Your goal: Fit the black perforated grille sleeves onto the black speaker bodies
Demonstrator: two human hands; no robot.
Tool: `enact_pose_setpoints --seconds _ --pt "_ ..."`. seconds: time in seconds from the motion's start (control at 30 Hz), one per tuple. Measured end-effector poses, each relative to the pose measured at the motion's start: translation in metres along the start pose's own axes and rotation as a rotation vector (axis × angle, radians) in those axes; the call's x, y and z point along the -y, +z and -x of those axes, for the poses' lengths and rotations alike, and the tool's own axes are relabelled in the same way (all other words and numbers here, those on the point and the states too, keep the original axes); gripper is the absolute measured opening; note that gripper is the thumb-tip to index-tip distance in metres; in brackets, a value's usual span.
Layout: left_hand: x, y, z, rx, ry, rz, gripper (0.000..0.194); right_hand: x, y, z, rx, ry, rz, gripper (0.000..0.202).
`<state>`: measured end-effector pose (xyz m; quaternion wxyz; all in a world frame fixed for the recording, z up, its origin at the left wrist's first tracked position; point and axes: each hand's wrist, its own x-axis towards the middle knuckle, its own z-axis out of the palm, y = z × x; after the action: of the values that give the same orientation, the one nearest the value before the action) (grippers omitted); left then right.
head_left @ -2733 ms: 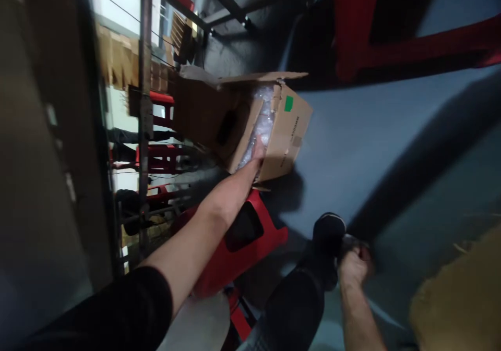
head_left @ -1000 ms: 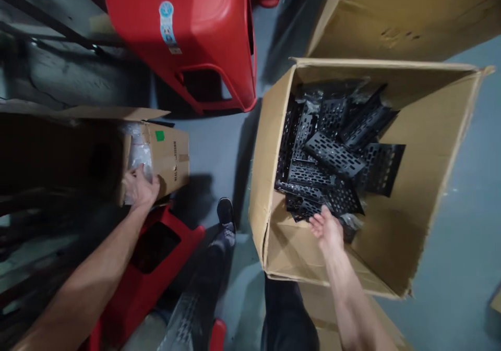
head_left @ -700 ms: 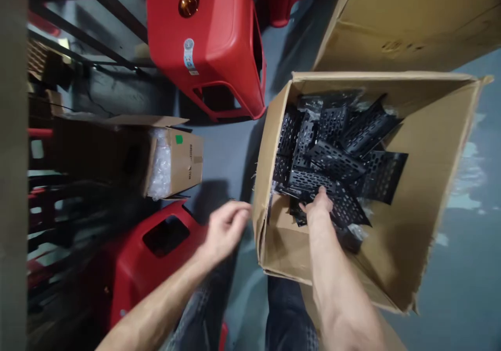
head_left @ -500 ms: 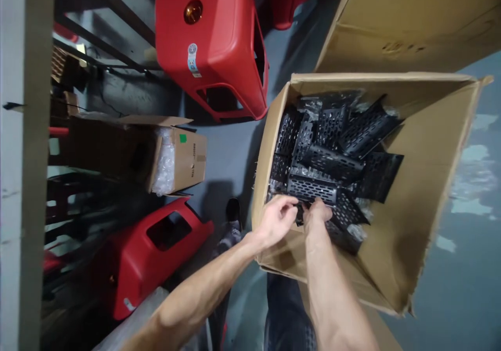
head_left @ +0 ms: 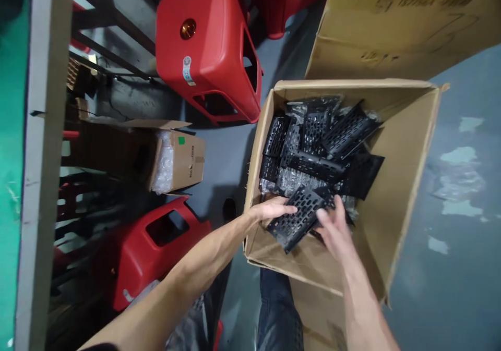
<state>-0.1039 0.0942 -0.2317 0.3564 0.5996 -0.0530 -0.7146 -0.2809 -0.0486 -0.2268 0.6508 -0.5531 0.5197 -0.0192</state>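
Both hands are down in the big open cardboard box (head_left: 407, 184) on the floor, working on the same piece, a black slotted metal bracket (head_left: 298, 217) that sits at the near end of the box, tilted up a bit above the rest of the pile. The left hand (head_left: 270, 210) comes in over the box's near-left wall, fingers stretched out fairly flat across the bracket's left edge, so it's more resting on it than wrapped around it. The right hand (head_left: 332, 231) is on the bracket's other end, fingers loosely curled against the edge; how firmly it actually has hold of it I can't tell from this angle. Further back in the box there's a heap of more black slotted brackets (head_left: 332, 137), some in clear plastic wrap. Left of the box, across a strip of grey floor, a smaller cardboard box (head_left: 183, 155) lies on its side with bubble wrap showing in its opening. A red plastic stool (head_left: 207, 48) stands beyond the big box's far-left corner, and another red stool (head_left: 156, 246) lies tipped over near the left forearm.
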Motion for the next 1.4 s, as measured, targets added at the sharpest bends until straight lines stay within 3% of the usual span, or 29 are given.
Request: enact_pose_setpoints --seconds 0.13,0.23,0.37,0.47,0.6,0.7,0.8,0.87,0.97,1.07,1.1,1.17,1.2,1.23,1.27,1.3,1.33,1.4 --pt "0.021 0.012 0.045 -0.181 0.074 0.427 0.056 0.036 0.004 -0.056 -0.145 -0.407 0.640 0.058" --pt "0.020 0.019 0.088 -0.145 0.048 0.723 0.066 0.048 0.025 -0.098 -0.055 -0.666 1.075 0.065" --pt "0.009 0.018 0.126 -0.115 0.096 0.854 0.073 0.052 0.045 -0.129 0.020 -0.660 1.375 0.072" --pt "0.002 0.013 0.133 -0.185 0.156 0.856 0.074 0.056 0.044 -0.130 0.000 -0.543 1.379 0.064" --pt "0.002 0.009 0.123 -0.313 0.161 0.923 0.067 0.077 0.030 -0.089 -0.024 -0.285 1.040 0.043" --pt "0.006 0.011 0.111 -0.374 0.161 0.991 0.071 0.107 0.027 -0.023 -0.145 -0.188 0.842 0.032" --pt "0.011 0.018 0.102 -0.349 0.234 1.015 0.077 0.131 0.049 0.047 -0.234 -0.150 0.775 0.030" --pt "0.014 0.022 0.100 -0.311 0.294 1.030 0.080 0.138 0.078 0.082 -0.104 -0.191 0.694 0.034" --pt "0.019 0.023 0.099 -0.292 0.293 1.097 0.075 0.144 0.117 0.113 0.213 -0.260 0.557 0.049" --pt "0.024 0.008 0.100 -0.299 0.221 1.160 0.062 0.161 0.121 0.125 0.491 -0.216 0.444 0.057" --pt "0.027 0.000 0.100 -0.296 0.206 1.172 0.058 0.169 0.115 0.122 0.519 -0.181 0.427 0.053" --pt "0.032 -0.018 0.104 -0.268 0.194 1.197 0.054 0.182 0.101 0.096 0.413 -0.138 0.430 0.042" --pt "0.035 -0.027 0.107 -0.253 0.197 1.215 0.053 0.184 0.097 0.071 0.267 -0.137 0.444 0.040" --pt "0.037 -0.035 0.111 -0.239 0.199 1.232 0.053 0.183 0.098 0.040 0.040 -0.189 0.458 0.041" --pt "0.040 -0.042 0.116 -0.226 0.198 1.246 0.053 0.176 0.104 0.005 -0.130 -0.208 0.501 0.044" --pt "0.043 -0.048 0.121 -0.222 0.196 1.251 0.052 0.165 0.114 -0.031 -0.202 -0.144 0.592 0.047" --pt "0.045 -0.052 0.127 -0.223 0.195 1.249 0.052 0.152 0.129 -0.065 -0.208 -0.028 0.699 0.048" --pt "0.049 -0.055 0.140 -0.221 0.187 1.226 0.053 0.122 0.161 -0.118 -0.194 0.069 0.764 0.041"
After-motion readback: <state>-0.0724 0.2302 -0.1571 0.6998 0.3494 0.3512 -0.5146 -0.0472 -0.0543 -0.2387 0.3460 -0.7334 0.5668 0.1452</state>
